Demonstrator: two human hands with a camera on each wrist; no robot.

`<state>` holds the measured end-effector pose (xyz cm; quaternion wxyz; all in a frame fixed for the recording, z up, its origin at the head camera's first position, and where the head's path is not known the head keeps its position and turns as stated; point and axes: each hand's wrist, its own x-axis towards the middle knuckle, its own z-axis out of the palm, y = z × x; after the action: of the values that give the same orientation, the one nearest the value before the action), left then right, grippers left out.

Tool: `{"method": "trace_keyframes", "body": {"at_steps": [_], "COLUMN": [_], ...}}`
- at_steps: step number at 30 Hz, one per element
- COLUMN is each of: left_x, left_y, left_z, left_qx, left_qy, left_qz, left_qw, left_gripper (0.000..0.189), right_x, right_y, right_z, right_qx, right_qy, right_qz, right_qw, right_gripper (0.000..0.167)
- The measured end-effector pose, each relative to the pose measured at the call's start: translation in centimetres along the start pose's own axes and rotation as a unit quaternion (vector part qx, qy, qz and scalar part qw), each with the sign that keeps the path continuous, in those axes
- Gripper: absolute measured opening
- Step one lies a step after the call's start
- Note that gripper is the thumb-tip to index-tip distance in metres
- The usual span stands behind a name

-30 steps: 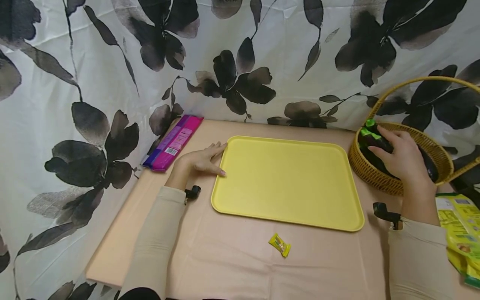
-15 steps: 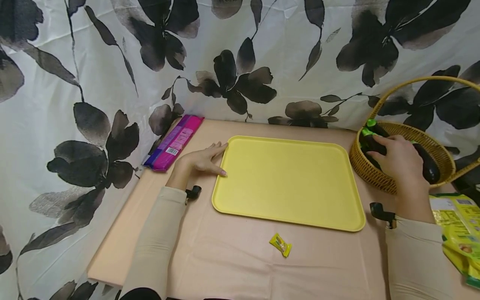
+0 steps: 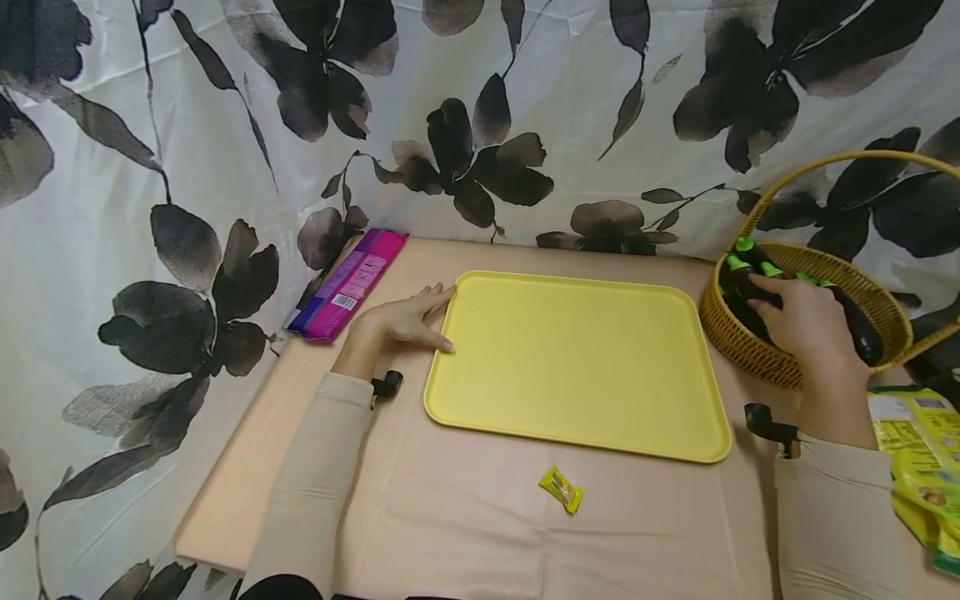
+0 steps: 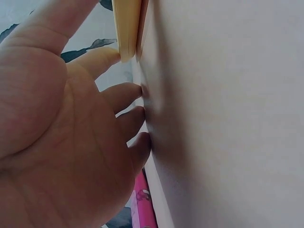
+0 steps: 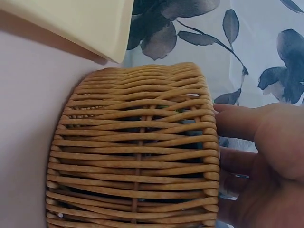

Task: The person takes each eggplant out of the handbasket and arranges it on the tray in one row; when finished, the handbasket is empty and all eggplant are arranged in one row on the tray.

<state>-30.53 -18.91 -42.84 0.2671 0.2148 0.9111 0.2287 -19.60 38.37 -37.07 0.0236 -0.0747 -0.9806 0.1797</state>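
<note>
My left hand (image 3: 405, 321) lies at the left end of a yellow tray (image 3: 577, 367), thumb on the rim. In the left wrist view its index fingertip meets the tray edge, while the other fingertips are down at the table surface. My right hand (image 3: 813, 325) reaches into a wicker basket (image 3: 750, 360) holding several dark eggplants with green stems. Its thumb and index finger grip an eggplant (image 3: 747, 285) at the basket's left side. Another eggplant (image 3: 862, 332) lies to the right of the hand. The right wrist view shows those fingers partly hidden behind the basket rim.
A small yellow wrapped candy (image 3: 561, 490) lies in front of the tray. A pink and purple packet (image 3: 348, 286) is at the back left. Yellow-green bags (image 3: 918, 467) lie at the right, beside the basket. A floral curtain (image 3: 465, 67) hangs behind the table.
Inside the basket my right hand has shifted slightly, and the eggplants have moved, showing more green stems. My left hand and the tray stay in place.
</note>
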Motion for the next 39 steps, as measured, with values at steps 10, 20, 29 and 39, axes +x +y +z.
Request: {"method": "trace_keyframes", "body": {"at_steps": [10, 20, 29, 39], "left_x": [0.2, -0.2, -0.2, 0.1], "left_y": [0.0, 0.3, 0.1, -0.1], "left_z": [-0.1, -0.1, 0.1, -0.1], "left_qx": [0.001, -0.004, -0.003, -0.011], "left_qy": [-0.002, -0.003, -0.001, -0.002], "left_qz": [-0.004, -0.011, -0.001, -0.005], "left_qw": [1.0000, 0.9999, 1.0000, 0.9999], "left_gripper": [0.127, 0.127, 0.127, 0.127], "right_x": [-0.5, -1.0, -0.3, 0.5], "right_y": [-0.6, -3.5, -7.3, -11.9], "right_z": [-1.3, -0.6, 1.6, 4.9], "right_qx": [0.025, 0.105, 0.208, 0.286], "right_qy": [0.057, 0.043, 0.004, -0.078], "right_qz": [-0.045, -0.082, -0.153, -0.178], "right_qw": [0.9970, 0.9902, 0.9660, 0.9384], "right_gripper": [0.050, 0.044, 0.043, 0.046]}}
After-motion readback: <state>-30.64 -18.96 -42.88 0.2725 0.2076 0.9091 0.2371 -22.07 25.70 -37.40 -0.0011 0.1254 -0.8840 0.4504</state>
